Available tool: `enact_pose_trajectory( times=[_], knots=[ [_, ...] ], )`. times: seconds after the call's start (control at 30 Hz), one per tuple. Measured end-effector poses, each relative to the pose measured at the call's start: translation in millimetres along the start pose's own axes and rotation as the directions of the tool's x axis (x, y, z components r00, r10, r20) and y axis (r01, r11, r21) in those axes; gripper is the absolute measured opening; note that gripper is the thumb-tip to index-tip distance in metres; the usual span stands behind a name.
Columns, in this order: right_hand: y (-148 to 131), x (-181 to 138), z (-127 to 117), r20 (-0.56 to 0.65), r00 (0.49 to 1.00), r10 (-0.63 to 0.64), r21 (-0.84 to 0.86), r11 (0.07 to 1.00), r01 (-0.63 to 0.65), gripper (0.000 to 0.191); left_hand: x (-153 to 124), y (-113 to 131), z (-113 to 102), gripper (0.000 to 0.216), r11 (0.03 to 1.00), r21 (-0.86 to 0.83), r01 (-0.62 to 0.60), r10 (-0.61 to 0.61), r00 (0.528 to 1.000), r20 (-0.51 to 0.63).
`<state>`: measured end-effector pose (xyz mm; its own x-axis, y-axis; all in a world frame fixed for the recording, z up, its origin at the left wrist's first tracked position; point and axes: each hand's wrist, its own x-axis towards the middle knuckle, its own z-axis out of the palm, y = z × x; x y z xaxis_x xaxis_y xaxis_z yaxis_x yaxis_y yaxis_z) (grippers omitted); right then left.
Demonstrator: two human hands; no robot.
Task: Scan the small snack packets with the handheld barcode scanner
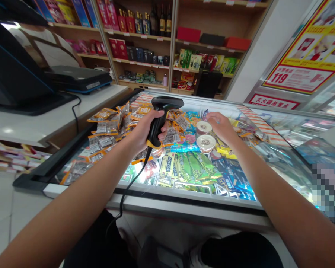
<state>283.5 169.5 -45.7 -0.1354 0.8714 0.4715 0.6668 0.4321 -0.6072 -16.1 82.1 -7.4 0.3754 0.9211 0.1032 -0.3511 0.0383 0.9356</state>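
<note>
My left hand is wrapped round the grip of a black and yellow barcode scanner, whose head points to the right. Its black cord hangs over the freezer's front edge. My right hand is over the middle of the chest freezer, fingers bent and close to a purple packet. What those fingertips hold, if anything, is hidden. Just left of this hand are two round tubs with white lids, a rear tub and a front tub.
Small orange-edged packets are heaped on the freezer's left side. Green ice-cream packets and blue packets show through the glass. A counter with a scale stands at left, near a person. Shelves line the back.
</note>
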Motion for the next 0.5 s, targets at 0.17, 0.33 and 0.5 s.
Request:
enact_pose_trajectory(
  times=[0.17, 0.33, 0.5],
  knots=[
    [-12.5, 24.0, 66.0, 0.162, 0.983, 0.087, 0.006, 0.996, -0.089, 0.047, -1.5, -0.5, -3.9, 0.03, 0.997, 0.079, 0.017, -0.021, 0.998, 0.062],
    [-9.8, 31.1, 79.0, 0.182, 0.981, 0.072, -0.077, 0.995, -0.059, 0.051, -2.2, -1.7, -4.1, 0.034, 0.986, 0.165, 0.009, -0.031, 0.991, 0.131],
    [-4.4, 20.6, 57.0, 0.168, 0.985, 0.032, 0.04, 0.998, -0.039, 0.047, -2.4, -2.8, -1.7, 0.036, 0.978, 0.21, -0.001, -0.027, 0.991, 0.13]
  ],
)
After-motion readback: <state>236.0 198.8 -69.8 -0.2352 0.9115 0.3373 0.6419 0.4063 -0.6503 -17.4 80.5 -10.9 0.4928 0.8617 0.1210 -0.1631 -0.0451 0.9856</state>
